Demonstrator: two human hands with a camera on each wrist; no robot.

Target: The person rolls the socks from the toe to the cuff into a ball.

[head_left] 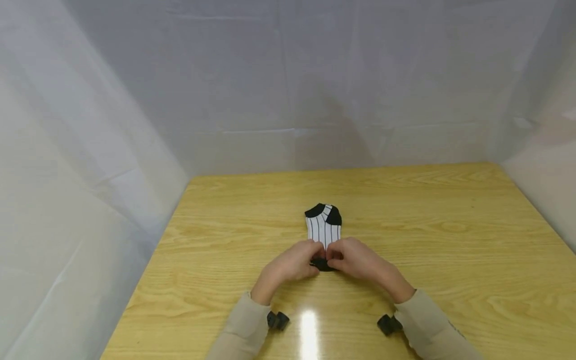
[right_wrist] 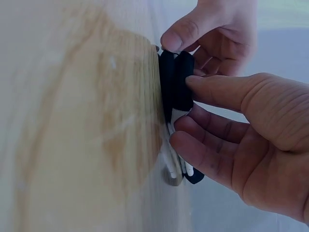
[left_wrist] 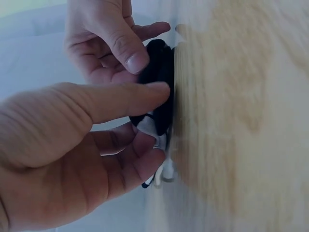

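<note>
A: Where is the sock?

B: The striped sock (head_left: 323, 228) lies flat at the middle of the wooden bench (head_left: 450, 240), its black near end between both hands.

A: What are the fingers doing?

B: The left hand (head_left: 292, 265) pinches that black end, thumb over curled fingers (left_wrist: 140, 164). The right hand (head_left: 355, 257) pinches it just beside, thumb on top, fingers (right_wrist: 203, 159) curled beneath.
</note>
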